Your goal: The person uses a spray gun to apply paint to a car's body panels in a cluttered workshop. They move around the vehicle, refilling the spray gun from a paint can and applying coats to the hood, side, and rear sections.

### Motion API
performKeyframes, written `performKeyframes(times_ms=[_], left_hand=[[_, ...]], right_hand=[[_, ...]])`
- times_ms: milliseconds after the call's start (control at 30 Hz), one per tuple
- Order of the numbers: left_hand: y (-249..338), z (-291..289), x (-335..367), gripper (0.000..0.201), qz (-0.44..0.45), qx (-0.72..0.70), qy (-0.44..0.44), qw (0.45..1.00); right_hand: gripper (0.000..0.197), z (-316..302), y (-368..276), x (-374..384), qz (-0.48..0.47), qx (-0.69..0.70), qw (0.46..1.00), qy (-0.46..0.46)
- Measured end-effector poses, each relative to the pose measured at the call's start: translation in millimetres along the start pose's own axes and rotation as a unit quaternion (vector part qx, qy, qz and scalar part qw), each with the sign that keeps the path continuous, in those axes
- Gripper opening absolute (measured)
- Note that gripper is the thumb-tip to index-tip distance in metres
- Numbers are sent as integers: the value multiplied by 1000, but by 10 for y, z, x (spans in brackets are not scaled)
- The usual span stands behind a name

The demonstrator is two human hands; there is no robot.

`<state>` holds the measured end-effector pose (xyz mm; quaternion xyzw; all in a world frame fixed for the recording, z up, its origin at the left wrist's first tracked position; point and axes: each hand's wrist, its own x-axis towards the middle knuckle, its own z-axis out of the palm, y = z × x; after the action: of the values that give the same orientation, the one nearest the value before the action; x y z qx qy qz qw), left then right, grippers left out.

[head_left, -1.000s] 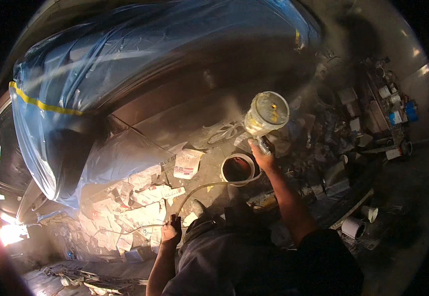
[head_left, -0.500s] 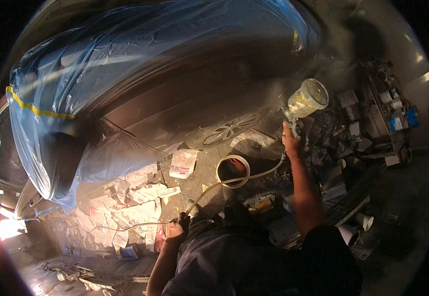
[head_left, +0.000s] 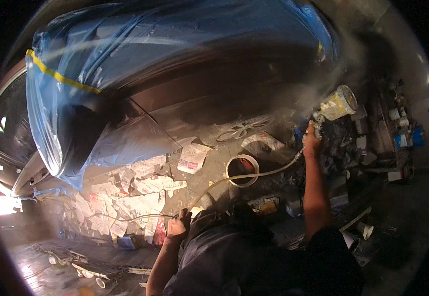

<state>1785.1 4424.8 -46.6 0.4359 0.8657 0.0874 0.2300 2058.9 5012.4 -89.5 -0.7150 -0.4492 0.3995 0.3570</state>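
At the far left, a blue plastic sheet (head_left: 64,116) crossed by yellow tape (head_left: 59,76) drapes part of a vehicle, leaving a dark reddish-brown panel (head_left: 204,98) bare. Sheets of newspaper (head_left: 143,204) lie scattered on the floor below. The person's left hand (head_left: 178,226), low in front of the body, has its fingers curled closed around a thin hose (head_left: 224,180). The hose arcs rightward past a white-rimmed bucket (head_left: 228,173) (something reddish shows inside) and rises toward the right hand. That right hand (head_left: 312,144), arm extended, has its fingers wrapped around a spray gun (head_left: 319,119); whether a finger presses the trigger is too small to tell. The gun's paint-smeared cup (head_left: 341,102) tilts to the right, near the panel's shadowed right end, with pale haze beside it. Farther right, small containers (head_left: 398,114) stand near a blue object (head_left: 417,136).
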Motion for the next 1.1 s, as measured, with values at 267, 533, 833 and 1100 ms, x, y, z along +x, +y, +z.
performKeyframes(times_ms=[267,533,833,1100], left_hand=[[-1150,422,-507,33,-77,-52,51,994],[-1661,457,-876,23,-128,-82,129,980],[-1897,275,-1096,30,-243,-151,75,955],[-2109,299,-1247,27,-247,-179,142,942]], right_hand=[[40,515,-200,-1467,-31,97,990,-96],[31,1005,-165,-2553,-110,163,945,-263],[23,1489,-229,-3498,-250,130,907,-312],[13,1873,-313,-4208,-377,131,862,-312]])
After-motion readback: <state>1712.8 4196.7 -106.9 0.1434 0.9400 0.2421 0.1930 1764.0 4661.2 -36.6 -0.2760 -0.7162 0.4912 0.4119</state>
